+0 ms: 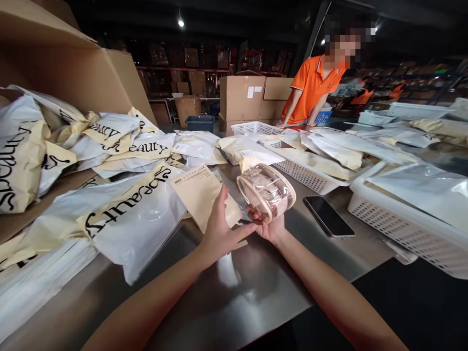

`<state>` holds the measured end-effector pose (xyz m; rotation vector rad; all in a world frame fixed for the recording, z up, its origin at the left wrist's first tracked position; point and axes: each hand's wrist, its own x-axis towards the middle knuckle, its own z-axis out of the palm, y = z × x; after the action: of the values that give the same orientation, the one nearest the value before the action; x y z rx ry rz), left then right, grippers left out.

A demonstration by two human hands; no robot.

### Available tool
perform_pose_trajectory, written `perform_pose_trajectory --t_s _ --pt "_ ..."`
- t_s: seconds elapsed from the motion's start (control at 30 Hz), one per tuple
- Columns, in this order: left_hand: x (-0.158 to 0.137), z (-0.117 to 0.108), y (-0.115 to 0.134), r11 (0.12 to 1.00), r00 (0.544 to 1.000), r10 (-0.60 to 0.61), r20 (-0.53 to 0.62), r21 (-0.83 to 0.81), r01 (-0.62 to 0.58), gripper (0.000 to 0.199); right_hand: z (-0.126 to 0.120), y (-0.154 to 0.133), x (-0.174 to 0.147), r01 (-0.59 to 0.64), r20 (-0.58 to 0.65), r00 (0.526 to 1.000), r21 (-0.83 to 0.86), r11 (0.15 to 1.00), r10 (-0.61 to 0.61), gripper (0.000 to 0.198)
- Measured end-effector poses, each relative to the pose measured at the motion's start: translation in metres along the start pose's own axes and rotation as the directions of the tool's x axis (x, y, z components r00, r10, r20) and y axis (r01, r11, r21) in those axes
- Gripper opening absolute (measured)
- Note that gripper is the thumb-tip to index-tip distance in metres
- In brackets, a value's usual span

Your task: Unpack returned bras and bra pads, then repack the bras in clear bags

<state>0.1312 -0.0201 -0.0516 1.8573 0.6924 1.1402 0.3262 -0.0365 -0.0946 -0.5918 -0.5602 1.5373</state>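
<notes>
My right hand (269,228) grips a clear plastic pouch (269,191) with cream edging from below, holding it above the metal table. Something pale shows through its see-through side, too unclear to name. Beside it, my left hand (221,229) is open, thumb and fingers spread, the thumb reaching toward the right hand. A cream printed sheet or card (199,195) lies behind the left hand, partly covered by it. Left of that, a white and cream plastic mailer bag (137,219) with black "beauty" lettering rests on the table.
Several more lettered bags (120,136) pile up by a large open carton (120,78) on the left. A phone (329,216) lies right of the pouch. White baskets (409,234) holding packages line the right. Across the table, a person in an orange shirt (310,87) leans forward.
</notes>
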Motion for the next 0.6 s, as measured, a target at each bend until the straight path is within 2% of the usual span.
perform_pose_trajectory --t_s 0.1,0.17,0.23,0.27,0.3,0.37,0.4,0.43,0.5,0.53,0.6 --pt "-0.002 0.002 0.007 0.994 0.994 0.042 0.097 -0.104 -0.032 0.103 0.007 0.007 -0.001 0.139 -0.019 0.989 -0.178 0.974 -0.145 0.067" --pt "-0.002 0.004 0.012 0.967 0.981 0.061 0.183 -0.254 -0.012 0.082 0.01 0.006 -0.002 0.259 -0.034 0.961 -0.228 0.939 -0.273 0.06" --pt "0.0 0.007 0.013 0.895 0.977 0.009 0.211 -0.437 0.086 0.065 0.011 0.002 -0.003 0.412 -0.03 0.902 -0.245 0.878 -0.431 0.061" --pt "0.001 0.008 0.012 0.837 0.979 -0.048 0.2 -0.527 0.149 0.064 0.011 0.0 -0.004 0.516 -0.007 0.84 -0.297 0.803 -0.542 0.064" --pt "0.002 0.009 0.011 0.768 0.976 -0.109 0.186 -0.608 0.202 0.068 0.01 -0.001 -0.004 0.622 0.037 0.75 -0.381 0.685 -0.661 0.068" --pt "0.004 0.011 0.004 0.634 0.967 -0.195 0.166 -0.731 0.253 0.079 0.011 0.002 -0.005 0.745 0.201 0.525 -0.578 0.333 -0.827 0.076" --pt "0.005 0.012 0.0 0.577 0.961 -0.22 0.168 -0.772 0.267 0.081 0.012 0.005 -0.005 0.753 0.31 0.428 -0.641 0.146 -0.849 0.079" --pt "0.006 0.012 -0.005 0.531 0.956 -0.232 0.177 -0.801 0.277 0.082 0.013 0.009 -0.005 0.749 0.418 0.357 -0.663 -0.012 -0.835 0.081" --pt "0.009 0.013 -0.016 0.467 0.95 -0.248 0.191 -0.835 0.29 0.082 0.017 0.018 -0.004 0.758 0.608 0.256 -0.609 -0.235 -0.751 0.08" --pt "0.011 0.012 -0.021 0.451 0.947 -0.257 0.194 -0.843 0.295 0.081 0.02 0.021 -0.004 0.771 0.677 0.223 -0.563 -0.298 -0.702 0.079" --pt "0.017 0.008 -0.028 0.451 0.947 -0.261 0.185 -0.844 0.289 0.081 0.027 0.024 -0.007 0.793 0.76 0.184 -0.489 -0.362 -0.623 0.079"
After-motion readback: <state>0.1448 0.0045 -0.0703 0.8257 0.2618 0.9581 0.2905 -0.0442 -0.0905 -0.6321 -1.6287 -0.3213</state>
